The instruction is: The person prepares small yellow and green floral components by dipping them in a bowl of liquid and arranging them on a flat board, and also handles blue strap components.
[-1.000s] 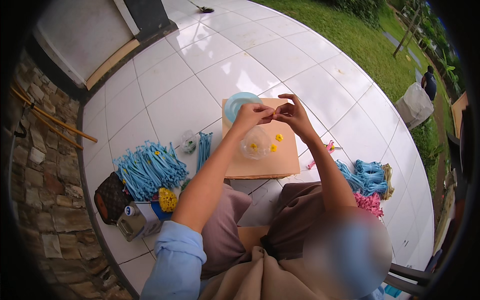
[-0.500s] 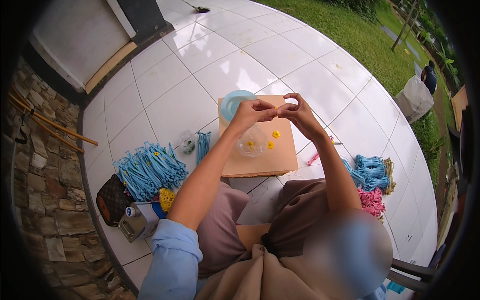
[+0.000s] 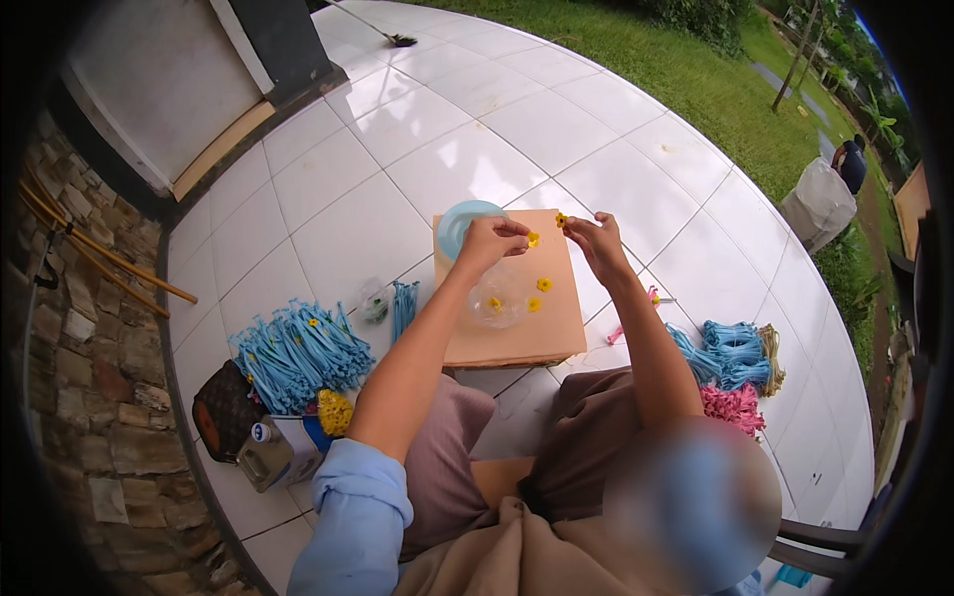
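Note:
Over a low tan board (image 3: pixel 475 343), my left hand (image 3: pixel 491 243) pinches a small yellow flower (image 3: pixel 534 239) at its fingertips. My right hand (image 3: pixel 599 245) is raised a little farther right, its thumb and finger closed on another yellow flower (image 3: pixel 561 220) with a dark centre. The two hands are apart. Below them, a clear plastic bowl-like container (image 3: pixel 509 314) has a yellow flower (image 3: pixel 495 304) in it or seen through it. Two more flowers lie beside it, one a yellow flower (image 3: pixel 544 284) on the board. A light blue plate (image 3: pixel 452 230) sits partly behind my left hand.
To the left lie a big pile of light blue strands (image 3: pixel 308 353), a yellow bundle (image 3: pixel 334 411), a metal can (image 3: pixel 278 455) and a dark bag (image 3: pixel 225 409). At the right are blue bundles (image 3: pixel 735 356) and pink bundles (image 3: pixel 733 407). A person (image 3: pixel 851 164) is far off by a white sack (image 3: pixel 821 204).
My hands were together at the fingertips and have drawn apart, a yellow flower now showing at each. The view has shifted slightly.

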Motion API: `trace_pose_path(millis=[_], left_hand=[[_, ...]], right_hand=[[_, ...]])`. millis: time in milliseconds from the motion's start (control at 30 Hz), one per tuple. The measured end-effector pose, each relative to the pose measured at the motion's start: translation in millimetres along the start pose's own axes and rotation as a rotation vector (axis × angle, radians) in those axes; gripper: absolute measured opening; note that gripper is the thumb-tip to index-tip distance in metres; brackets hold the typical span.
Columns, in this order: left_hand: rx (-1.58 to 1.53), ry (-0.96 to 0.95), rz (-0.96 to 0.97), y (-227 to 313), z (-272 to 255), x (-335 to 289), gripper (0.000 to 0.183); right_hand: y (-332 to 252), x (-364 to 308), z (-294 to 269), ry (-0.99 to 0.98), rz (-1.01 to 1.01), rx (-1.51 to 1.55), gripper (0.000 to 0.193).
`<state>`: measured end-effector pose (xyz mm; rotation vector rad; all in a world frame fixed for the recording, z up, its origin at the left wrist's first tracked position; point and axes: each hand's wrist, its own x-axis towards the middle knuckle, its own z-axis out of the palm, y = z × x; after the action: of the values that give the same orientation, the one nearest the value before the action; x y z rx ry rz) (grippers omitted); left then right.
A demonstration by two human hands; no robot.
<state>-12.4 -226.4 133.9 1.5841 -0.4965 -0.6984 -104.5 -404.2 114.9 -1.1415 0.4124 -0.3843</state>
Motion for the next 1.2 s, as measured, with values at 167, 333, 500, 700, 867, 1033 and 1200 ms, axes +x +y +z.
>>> trace_pose_path(millis=[167,333,500,700,867,1033,1200], left_hand=[[0.624,-0.025,0.111,-19.0,8.1,20.5,0.013],[1.087,-0.044,0.061,-28.0,22.5,21.1,0.006],[0.966,0.133,0.25,-12.7,-5.5,16.2,0.009],[1.204,-0.115,-0.288,15.0,-43.8,-21.5,0.034],[0.567,-0.325,-0.686,-15.3,-46.0,-26.8,0.054],[0.504,-0.308,-0.499,-20.0,-41.8,-34.6,0.047],[0.439,-0.315,-0.335,-21.7,-41.7,-39.9,0.039]], right_hand=[[45.1,3.3,-14.3,-0.069,-0.293,-0.999,0.04],[63.5,0.5,1.5,-0.207,-0.33,-1.221,0.034],[19.2,-6.3,24.6,-0.201,-0.259,-1.025,0.03],[18.9,-38.4,64.6,-0.555,-0.127,-0.888,0.027],[65.9,-39.4,68.4,-0.542,-0.48,-1.139,0.038],[68.9,-38.9,68.2,-0.603,-0.423,-1.2,0.047],[43.0,-32.8,69.4,-0.547,-0.388,-1.156,0.045]])
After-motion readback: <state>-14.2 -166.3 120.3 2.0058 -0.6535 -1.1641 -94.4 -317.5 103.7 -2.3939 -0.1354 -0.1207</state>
